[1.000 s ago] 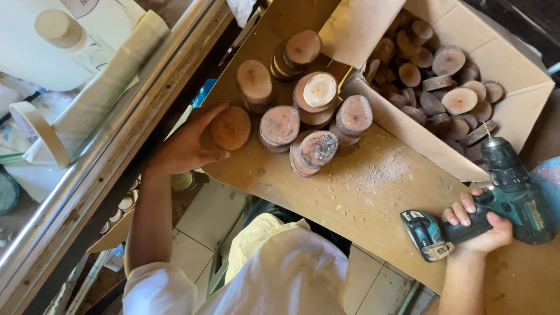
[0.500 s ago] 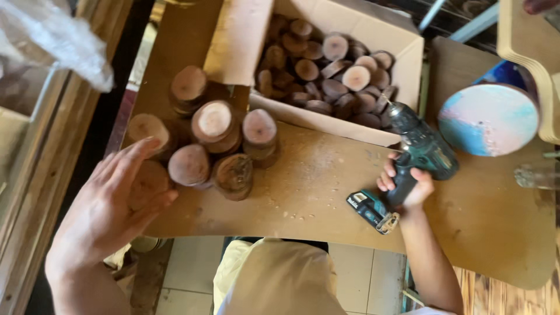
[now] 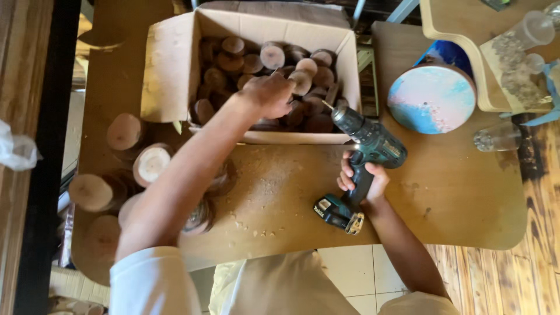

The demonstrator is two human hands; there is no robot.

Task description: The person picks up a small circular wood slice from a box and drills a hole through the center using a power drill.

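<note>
A brown wooden worktop (image 3: 443, 204) carried everything, its surface dusted with pale sawdust near the middle. An open cardboard box (image 3: 169, 76) sat at the far edge of the worktop, its near wall facing the person, and it was filled with round, bark-edged slices of wood (image 3: 233, 61). More such wood rounds (image 3: 125, 131) lay stacked in loose piles towards the left edge of the worktop, beside the box. A round disc painted pale blue and pink (image 3: 430, 99) rested near the far right corner, just beside a light wooden tray (image 3: 461, 64) holding clear glass jars (image 3: 525, 32).

The left hand (image 3: 269, 93) reached into the box, fingers closed on a single pale-faced wood slice (image 3: 302, 81) among the others. The right hand (image 3: 361, 178) was clamped around the grip of a teal and black cordless drill (image 3: 364, 154), which stood over the worktop just in front of the box's near wall, its bit angled up towards the box rim. The two hands were well apart, one inside the box and one outside it
</note>
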